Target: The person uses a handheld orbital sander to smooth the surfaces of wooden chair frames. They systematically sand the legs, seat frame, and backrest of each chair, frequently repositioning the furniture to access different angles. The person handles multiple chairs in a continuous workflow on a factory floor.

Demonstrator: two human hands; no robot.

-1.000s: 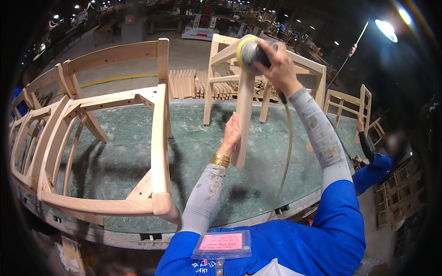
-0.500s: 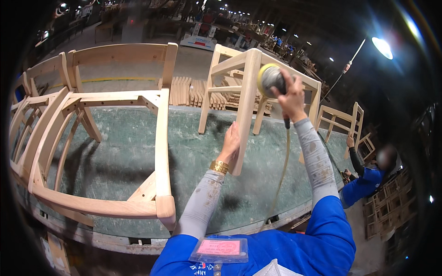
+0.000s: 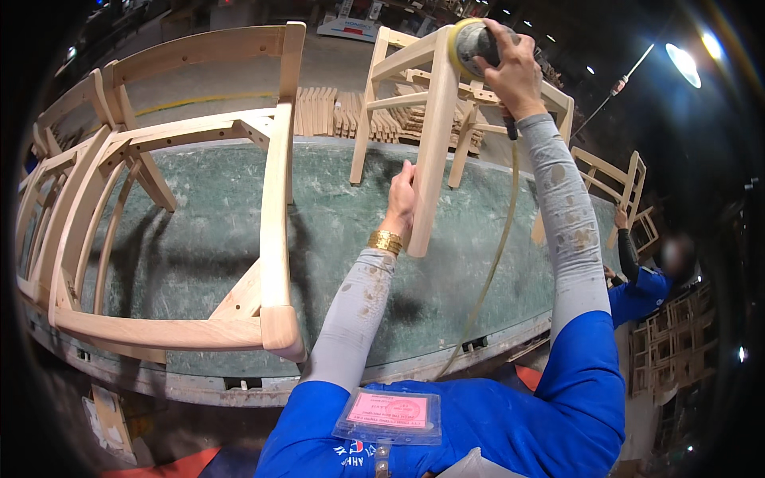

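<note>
A pale wooden chair frame point(image 3: 433, 135) stands on the green-topped bench in front of me. My left hand point(image 3: 403, 197) is closed around the lower part of its nearest post, with the fingertips partly hidden behind the wood. My right hand point(image 3: 514, 70) grips a round power sander point(image 3: 478, 46) with a dark body and a yellow-edged pad. The pad is upright against the frame, close to the top of that same post. From the sander's handle a thin yellowish hose point(image 3: 502, 239) hangs down across the bench to its near edge.
More unpainted chairs point(image 3: 273, 199) stand at the left, one close to my left forearm. Stacked wooden parts point(image 3: 362, 115) lie beyond the green bench point(image 3: 215, 203). At the right a co-worker in blue point(image 3: 640, 291) holds another chair frame point(image 3: 610, 179). A bright lamp point(image 3: 683, 65) hangs at the upper right.
The sander has moved up the frame toward the top of the near post, my right arm stretching farther out. My left hand keeps its hold low on the post. The whole view has shifted.
</note>
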